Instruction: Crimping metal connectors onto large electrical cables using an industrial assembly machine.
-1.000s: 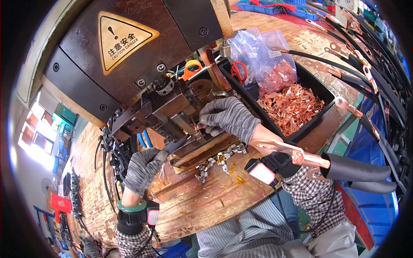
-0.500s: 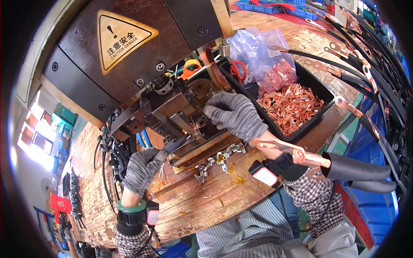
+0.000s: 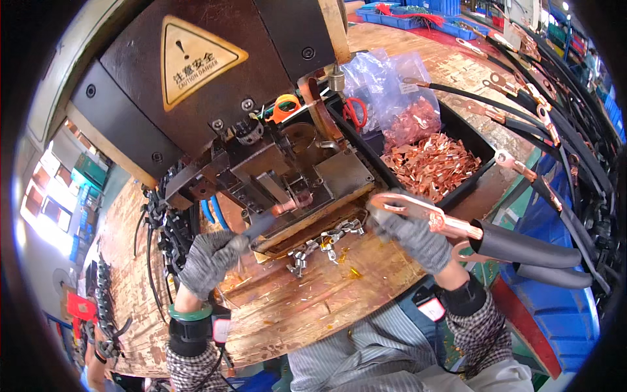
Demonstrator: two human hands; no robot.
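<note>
My left hand (image 3: 209,264), in a grey knit glove, is closed round a short black cable (image 3: 261,223). A copper end (image 3: 292,203) shows beyond the cable, lying at the tooling of a dark press (image 3: 261,173). My right hand (image 3: 421,245), gloved the same way, is over the table's right side, apart from the press. Its fingers are blurred and partly hidden behind a large copper cable lug (image 3: 428,214) on a thick black cable (image 3: 526,245), so I cannot make out any grip. Small silvery metal clips (image 3: 320,245) lie along the press's front edge.
Right of the press, a black tray (image 3: 467,179) holds loose copper terminals (image 3: 434,163), plastic bags (image 3: 408,98) and red-handled scissors (image 3: 354,112). Lugged black cables hang at the right above a blue bin (image 3: 562,320). Black parts (image 3: 166,225) are heaped left. Another person's arm (image 3: 96,366) shows lower left.
My right hand has moved from the press tooling toward the right and nearer me. The cable in my left hand now shows a copper end at the tooling. The view has shifted slightly.
</note>
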